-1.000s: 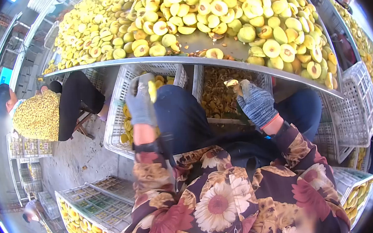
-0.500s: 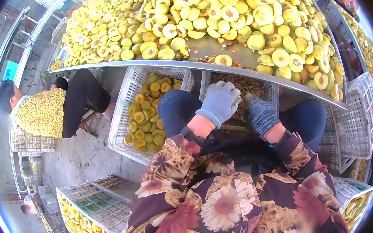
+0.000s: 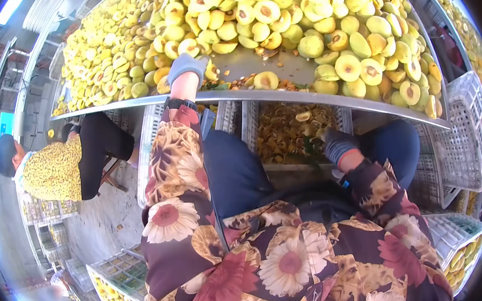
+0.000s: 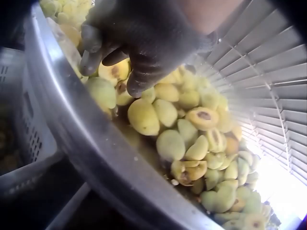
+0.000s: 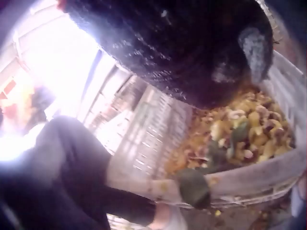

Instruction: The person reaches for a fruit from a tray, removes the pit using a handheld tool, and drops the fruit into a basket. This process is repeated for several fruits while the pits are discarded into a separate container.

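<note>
My left hand, in a grey glove, reaches over the metal rim of the sorting table. In the left wrist view its parted fingers hang down onto halved yellow fruits, which look like apricots or plums, some with brown pits. My right hand, in a dark striped knit glove, is low over a crate of brown pits and scraps. Its fingers bend inward in the right wrist view, and I cannot tell whether they hold anything. A pale fruit piece shows just beyond that hand.
Beneath the table edge on the left, a white crate is mostly covered by my sleeve. Stacked white crates stand at the right, and a fruit-filled crate lies behind at left. Another person sits to the left.
My left hand first hung over the fruit crate with a yellow fruit half, then met the right hand, and now has moved up onto the table's fruit. The right hand moved slightly down.
</note>
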Available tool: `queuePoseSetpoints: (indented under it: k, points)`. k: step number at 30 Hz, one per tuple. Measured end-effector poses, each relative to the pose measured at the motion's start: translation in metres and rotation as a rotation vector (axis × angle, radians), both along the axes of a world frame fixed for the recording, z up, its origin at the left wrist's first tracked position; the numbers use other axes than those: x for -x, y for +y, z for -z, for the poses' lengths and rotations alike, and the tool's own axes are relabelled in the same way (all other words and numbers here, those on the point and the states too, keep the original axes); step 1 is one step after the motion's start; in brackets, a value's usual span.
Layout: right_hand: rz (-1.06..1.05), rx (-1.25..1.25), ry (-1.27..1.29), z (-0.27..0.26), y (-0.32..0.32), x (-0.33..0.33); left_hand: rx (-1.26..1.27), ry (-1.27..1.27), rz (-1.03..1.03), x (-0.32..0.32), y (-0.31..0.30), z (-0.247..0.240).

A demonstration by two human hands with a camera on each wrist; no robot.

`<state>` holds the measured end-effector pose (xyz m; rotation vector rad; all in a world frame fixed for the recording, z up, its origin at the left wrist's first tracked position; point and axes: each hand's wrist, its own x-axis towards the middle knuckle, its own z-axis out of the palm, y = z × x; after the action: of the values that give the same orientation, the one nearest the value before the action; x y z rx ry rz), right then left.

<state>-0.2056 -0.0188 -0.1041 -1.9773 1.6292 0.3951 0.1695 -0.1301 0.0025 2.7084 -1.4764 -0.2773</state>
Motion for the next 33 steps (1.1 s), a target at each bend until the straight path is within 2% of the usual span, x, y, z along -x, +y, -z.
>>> queuePoseSetpoints:
  k: [1,3,5,7,10,13,14,17,19,20,21,23,24,26,29,32,33]
  points:
    - [0.07,0.019,-0.039,-0.024,0.003,-0.01,-0.046,-0.024,0.015,0.0,-0.009,0.003]
    - [-0.01,0.071,-0.069,-0.05,0.009,-0.015,-0.167,-0.068,0.049,0.006,-0.012,0.008]
    - [-0.056,0.09,-0.076,-0.049,0.008,-0.012,-0.214,-0.119,0.022,0.012,-0.023,0.01]
    - [-0.083,0.074,-0.051,-0.035,0.006,-0.008,-0.23,-0.135,0.079,0.007,-0.026,0.019]
    - [-0.328,0.17,-0.19,-0.014,0.016,-0.002,-0.151,-0.091,0.113,0.0,-0.02,0.021]
    - [-0.272,0.282,-0.298,-0.003,0.026,-0.006,-0.005,0.022,0.07,-0.004,-0.009,0.016]
    - [-0.239,0.255,-0.278,-0.013,0.028,-0.007,0.133,0.084,0.104,-0.002,0.0,0.011]
    - [-0.135,0.215,-0.275,-0.053,0.034,-0.013,0.398,0.921,0.005,0.027,0.042,-0.019]
    - [-0.06,0.239,-0.355,-0.061,0.037,-0.018,0.553,1.609,0.194,0.054,0.088,-0.025]
    - [-0.104,0.359,-0.507,-0.053,0.038,-0.02,0.495,1.874,0.216,0.062,0.101,-0.021]
    - [-0.093,0.436,-0.639,-0.067,0.039,-0.028,0.418,2.139,0.24,0.071,0.111,-0.018]
    - [-0.057,0.58,-0.893,-0.102,0.041,-0.05,0.433,2.244,0.181,0.094,0.128,-0.019]
    - [-0.088,0.563,-0.844,-0.112,0.041,-0.056,0.441,2.298,0.15,0.105,0.135,-0.019]
    - [-0.148,0.536,-0.749,-0.123,0.036,-0.068,0.663,2.019,0.181,0.126,0.145,-0.013]
    - [-0.199,0.527,-0.663,-0.12,0.03,-0.079,0.715,1.821,0.247,0.132,0.161,-0.01]
    - [-0.116,0.438,-0.631,-0.123,0.033,-0.084,0.681,1.97,0.055,0.144,0.168,-0.006]
    - [-0.082,0.393,-0.614,-0.126,0.035,-0.086,0.755,1.819,0.186,0.144,0.17,-0.004]
